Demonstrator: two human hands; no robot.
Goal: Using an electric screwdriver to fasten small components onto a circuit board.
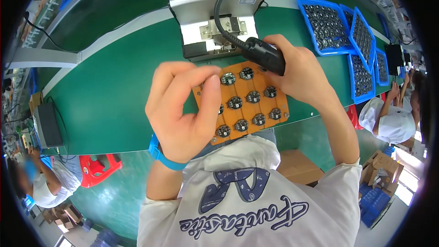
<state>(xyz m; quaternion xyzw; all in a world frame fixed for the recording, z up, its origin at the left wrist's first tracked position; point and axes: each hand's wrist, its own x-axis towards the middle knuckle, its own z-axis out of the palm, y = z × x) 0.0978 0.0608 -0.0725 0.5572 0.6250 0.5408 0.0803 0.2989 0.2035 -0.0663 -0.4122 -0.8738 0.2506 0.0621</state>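
An orange jig board (263, 107) lies on the green bench in front of me, carrying several small round dark parts (253, 96) in rows. My left hand (183, 110) hovers over the board's left side, thumb and fingers pinched near a round part (227, 79) at the top row. My right hand (297, 75) grips a black corded handheld tool (264, 55), its tip angled down at the board's top right corner. The tool's black cable (222, 4) runs up and away over the grey machine.
A grey metal fixture machine (215, 13) stands just behind the board. Blue trays (327, 25) filled with small dark parts sit at the right. Other workers (393, 119) sit at right and lower left. A red stool (98, 164) and cardboard boxes (297, 167) are on the floor.
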